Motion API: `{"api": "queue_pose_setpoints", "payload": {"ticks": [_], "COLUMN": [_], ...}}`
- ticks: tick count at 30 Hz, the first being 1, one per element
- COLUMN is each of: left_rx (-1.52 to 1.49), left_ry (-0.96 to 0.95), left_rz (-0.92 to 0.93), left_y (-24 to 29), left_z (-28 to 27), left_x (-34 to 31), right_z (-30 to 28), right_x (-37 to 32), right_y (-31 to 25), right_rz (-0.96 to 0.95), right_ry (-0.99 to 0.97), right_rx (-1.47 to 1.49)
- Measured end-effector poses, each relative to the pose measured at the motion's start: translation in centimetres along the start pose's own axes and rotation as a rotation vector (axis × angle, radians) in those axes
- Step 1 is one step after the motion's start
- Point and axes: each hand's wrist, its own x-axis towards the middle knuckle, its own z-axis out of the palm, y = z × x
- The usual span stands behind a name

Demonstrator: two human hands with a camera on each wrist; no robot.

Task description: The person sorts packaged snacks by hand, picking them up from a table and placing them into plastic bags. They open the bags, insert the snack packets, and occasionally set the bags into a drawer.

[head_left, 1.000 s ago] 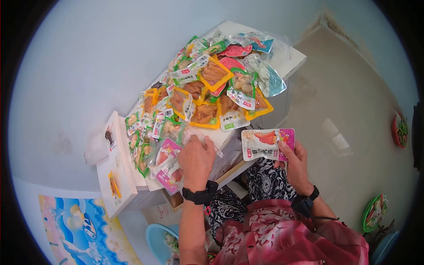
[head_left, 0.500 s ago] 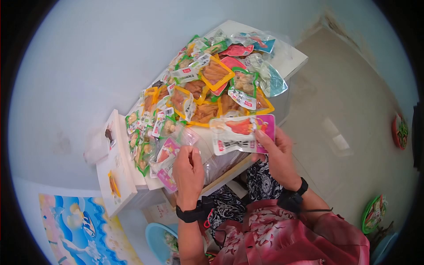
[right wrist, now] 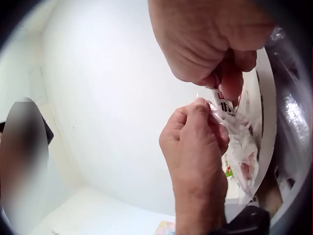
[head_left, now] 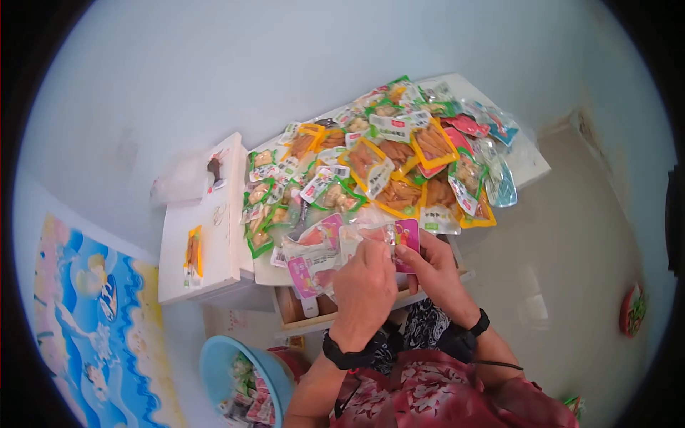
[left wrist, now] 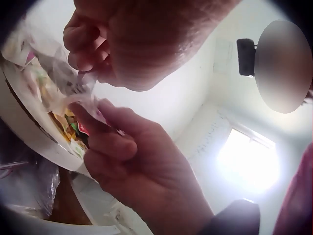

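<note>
In the head view, my right hand pinches the magenta end of a white-and-magenta snack pouch. Against that pouch is my left hand, its fingers hiding part of the printed front. The right wrist view shows the left hand's thumb and fingertips pinching the edge of a clear plastic bag, with the pouch close above it in the right hand. Similar pink-and-white pouches show through the bag, which lies at the table's front edge.
A heap of yellow-, green- and red-edged snack packets covers much of the white table. One yellow packet lies on the white side top. Below are a partly open drawer and a blue bucket with packets inside.
The right hand has carried the pouch leftward to the left hand and the bag. The left hand has raised the bag's edge and now meets the pouch. The head view has shifted.
</note>
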Motion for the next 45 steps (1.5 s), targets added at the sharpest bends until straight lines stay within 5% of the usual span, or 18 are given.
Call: {"api": "queue_pose_setpoints", "payload": {"ticks": [11,14,17,20,23,27,34,38,45], "left_rx": [-0.08,-0.162,-0.22,-0.303,-0.269,-0.044,0.17,0.288,0.284], "left_ry": [-0.029,0.017,0.048,0.061,0.121,0.067,-0.115,-0.121,-0.046], "left_rz": [0.145,0.198,0.213,0.184,0.193,0.125,0.073,0.05,0.058], "left_y": [-0.9,-1.2,-2.6,-3.7,-4.6,-6.8,-9.9,-10.6,-10.4], "left_z": [-2.3,-2.5,-1.8,-2.0,-2.9,-5.2,-5.6,-4.7,-3.7], "left_x": [-0.2,0.5,0.7,0.4,-0.4,-2.6,-3.0,-2.7,-2.8], "right_z": [1.4,1.3,0.2,1.9,4.3,5.8,7.9,7.5,3.0], "right_x": [5.2,5.8,5.2,5.3,6.4,6.7,7.5,7.2,6.0], "right_y": [-1.2,2.2,2.6,2.1,2.9,0.1,3.0,1.6,-0.6], "right_rz": [0.281,0.196,0.419,0.384,0.084,0.276,0.034,0.168,-0.125], "right_ry": [-0.454,-0.437,-0.368,-0.378,-0.442,-0.415,-0.292,-0.379,-0.048], "right_rx": [-0.143,-0.067,0.086,0.201,0.204,-0.078,-0.027,-0.043,-0.161]}}
